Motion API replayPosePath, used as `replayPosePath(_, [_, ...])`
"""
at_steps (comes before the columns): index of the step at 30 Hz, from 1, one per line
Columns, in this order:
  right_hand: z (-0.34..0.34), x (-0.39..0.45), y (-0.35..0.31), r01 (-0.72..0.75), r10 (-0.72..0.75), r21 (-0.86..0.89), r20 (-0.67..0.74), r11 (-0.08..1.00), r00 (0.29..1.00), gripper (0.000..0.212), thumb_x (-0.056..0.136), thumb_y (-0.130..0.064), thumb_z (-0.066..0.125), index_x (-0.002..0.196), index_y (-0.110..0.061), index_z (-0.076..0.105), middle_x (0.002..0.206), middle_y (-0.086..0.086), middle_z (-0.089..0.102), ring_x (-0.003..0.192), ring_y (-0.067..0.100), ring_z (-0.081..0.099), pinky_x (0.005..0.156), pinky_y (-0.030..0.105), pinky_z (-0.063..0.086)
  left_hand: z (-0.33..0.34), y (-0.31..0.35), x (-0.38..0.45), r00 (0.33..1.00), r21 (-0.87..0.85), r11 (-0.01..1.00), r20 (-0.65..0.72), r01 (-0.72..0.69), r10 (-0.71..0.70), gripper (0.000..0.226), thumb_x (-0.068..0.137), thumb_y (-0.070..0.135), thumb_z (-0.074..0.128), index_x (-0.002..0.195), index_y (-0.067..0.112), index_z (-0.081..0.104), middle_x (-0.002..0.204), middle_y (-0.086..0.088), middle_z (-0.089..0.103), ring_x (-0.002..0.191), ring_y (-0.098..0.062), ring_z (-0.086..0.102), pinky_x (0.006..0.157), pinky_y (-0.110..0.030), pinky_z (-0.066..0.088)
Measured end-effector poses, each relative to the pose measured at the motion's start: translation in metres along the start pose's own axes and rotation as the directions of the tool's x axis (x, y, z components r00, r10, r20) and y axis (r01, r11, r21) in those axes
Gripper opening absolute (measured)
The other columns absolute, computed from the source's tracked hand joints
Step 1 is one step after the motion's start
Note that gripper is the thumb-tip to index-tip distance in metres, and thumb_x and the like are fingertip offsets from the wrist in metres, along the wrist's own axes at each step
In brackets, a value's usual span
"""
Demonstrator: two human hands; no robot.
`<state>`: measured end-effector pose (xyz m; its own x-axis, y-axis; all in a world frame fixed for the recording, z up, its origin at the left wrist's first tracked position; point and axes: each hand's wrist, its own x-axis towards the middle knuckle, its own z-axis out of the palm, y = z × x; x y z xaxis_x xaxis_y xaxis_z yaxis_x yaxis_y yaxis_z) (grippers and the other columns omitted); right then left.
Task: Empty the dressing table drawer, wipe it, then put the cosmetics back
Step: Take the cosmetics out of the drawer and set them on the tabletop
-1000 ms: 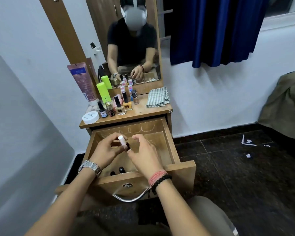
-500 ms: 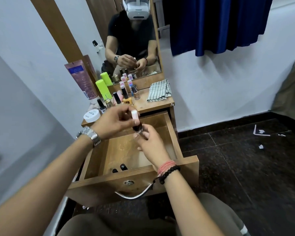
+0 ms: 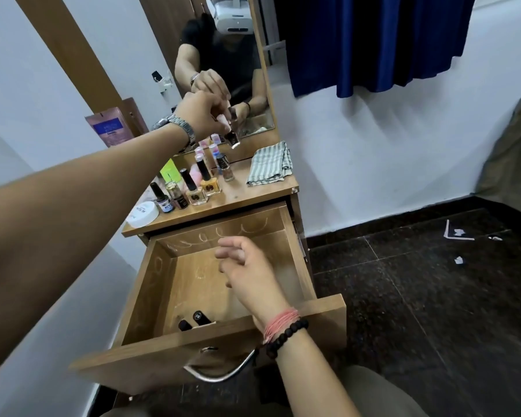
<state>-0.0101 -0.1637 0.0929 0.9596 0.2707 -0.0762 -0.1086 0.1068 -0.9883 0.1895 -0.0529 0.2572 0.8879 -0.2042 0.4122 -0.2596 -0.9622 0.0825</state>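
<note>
Left hand (image 3: 203, 115), arm extended above the tabletop (image 3: 253, 191), pinches a small bottle (image 3: 230, 136) by its cap. Right hand (image 3: 247, 269) hovers over the open drawer (image 3: 163, 281), fingers loosely curled, empty.

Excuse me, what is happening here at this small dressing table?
A person is emptying the open wooden drawer of the dressing table. The left hand holds a small nail polish bottle with a pale pink cap above the row of cosmetic bottles on the tabletop. The right hand hovers over the drawer, fingers loosely curled and holding nothing. Two dark-capped bottles lie in the drawer's front corner. A folded striped cloth waits beside the mirror.
</note>
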Motion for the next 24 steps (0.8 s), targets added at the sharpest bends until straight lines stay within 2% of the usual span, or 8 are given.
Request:
replayPosePath(5, [0.000, 0.000, 0.001, -0.004, 0.004, 0.001, -0.004, 1.000, 1.000, 0.030, 0.090, -0.007, 0.051, 0.104, -0.032, 0.058, 0.109, -0.012, 0.065, 0.086, 0.002, 0.060, 0.074, 0.023, 0.051, 0.029, -0.017, 0.022, 0.988, 0.202, 0.976, 0.119, 0.075, -0.101, 0.016, 0.072, 0.026, 0.076, 0.083, 0.025, 0.064, 0.093, -0.009, 0.059, 0.089, -0.028, 0.054, 0.066, -0.032, 0.042])
replayPosePath(8, [0.002, 0.000, 0.002, 0.002, -0.002, -0.002, 0.004, 1.000, 1.000, 0.028, 0.089, -0.008, 0.051, 0.105, -0.030, 0.059, 0.110, -0.011, 0.065, 0.081, 0.003, 0.058, 0.070, 0.020, 0.047, 0.039, -0.023, 0.028, 0.980, 0.243, 0.965, 0.150, 0.095, -0.135, 0.025, 0.067, 0.035, 0.081, 0.087, 0.026, 0.069, 0.101, -0.009, 0.064, 0.097, -0.031, 0.057, 0.074, -0.035, 0.049])
replayPosePath(11, [0.002, 0.001, 0.001, -0.002, 0.002, -0.001, 0.005, 1.000, 1.000, 0.026, 0.089, -0.010, 0.051, 0.104, -0.029, 0.059, 0.110, -0.009, 0.066, 0.080, 0.002, 0.057, 0.069, 0.019, 0.046, 0.042, -0.021, 0.028, 0.977, 0.228, 0.971, 0.178, 0.077, -0.119, 0.018, 0.072, 0.031, 0.079, 0.088, 0.027, 0.071, 0.103, -0.006, 0.066, 0.102, -0.027, 0.058, 0.085, -0.039, 0.050])
replayPosePath(15, [0.002, 0.000, 0.000, -0.002, 0.002, -0.015, 0.001, 1.000, 1.000, 0.025, 0.089, -0.010, 0.053, 0.101, -0.031, 0.058, 0.109, -0.009, 0.066, 0.081, 0.002, 0.058, 0.072, 0.023, 0.049, 0.041, -0.021, 0.027, 0.983, 0.227, 0.974, 0.170, 0.026, -0.066, 0.016, 0.077, 0.026, 0.074, 0.093, 0.024, 0.073, 0.106, -0.004, 0.068, 0.105, -0.025, 0.058, 0.086, -0.039, 0.052])
replayPosePath(18, [0.000, -0.001, -0.002, -0.019, 0.018, -0.012, -0.002, 1.000, 1.000, 0.027, 0.091, -0.010, 0.052, 0.101, -0.035, 0.059, 0.109, -0.012, 0.065, 0.094, 0.010, 0.063, 0.080, 0.032, 0.053, 0.027, -0.020, 0.018, 0.991, 0.226, 0.974, 0.131, -0.019, -0.011, 0.014, 0.077, 0.029, 0.071, 0.091, 0.029, 0.071, 0.109, -0.003, 0.065, 0.105, -0.026, 0.060, 0.085, -0.041, 0.053])
replayPosePath(20, [-0.003, -0.002, -0.004, -0.039, 0.040, 0.045, -0.015, 0.998, 0.999, 0.027, 0.094, -0.009, 0.050, 0.104, -0.034, 0.059, 0.109, -0.013, 0.065, 0.100, 0.011, 0.063, 0.086, 0.033, 0.052, 0.016, -0.016, 0.006, 0.997, 0.208, 0.977, 0.069, -0.057, 0.044, 0.013, 0.081, 0.028, 0.065, 0.093, 0.028, 0.070, 0.104, -0.004, 0.066, 0.098, -0.027, 0.061, 0.080, -0.041, 0.054])
replayPosePath(22, [-0.005, -0.002, -0.005, -0.051, 0.058, 0.128, -0.050, 0.991, 0.997, 0.027, 0.095, -0.008, 0.050, 0.107, -0.030, 0.060, 0.110, -0.012, 0.065, 0.102, 0.010, 0.061, 0.089, 0.031, 0.050, 0.003, -0.005, -0.019, 0.990, 0.165, 0.976, -0.003, -0.141, 0.143, 0.013, 0.084, 0.026, 0.059, 0.092, 0.025, 0.069, 0.096, 0.000, 0.069, 0.090, -0.022, 0.063, 0.075, -0.039, 0.054])
replayPosePath(24, [-0.007, -0.001, -0.006, -0.049, 0.072, 0.210, -0.102, 0.976, 0.992, 0.026, 0.095, -0.008, 0.051, 0.109, -0.028, 0.061, 0.110, -0.010, 0.065, 0.099, 0.009, 0.060, 0.085, 0.029, 0.050, -0.015, 0.008, -0.057, 0.951, 0.084, 0.948, 0.033, -0.308, 0.306, 0.012, 0.087, 0.025, 0.058, 0.095, 0.024, 0.067, 0.094, 0.007, 0.067, 0.083, -0.011, 0.061, 0.073, -0.031, 0.052])
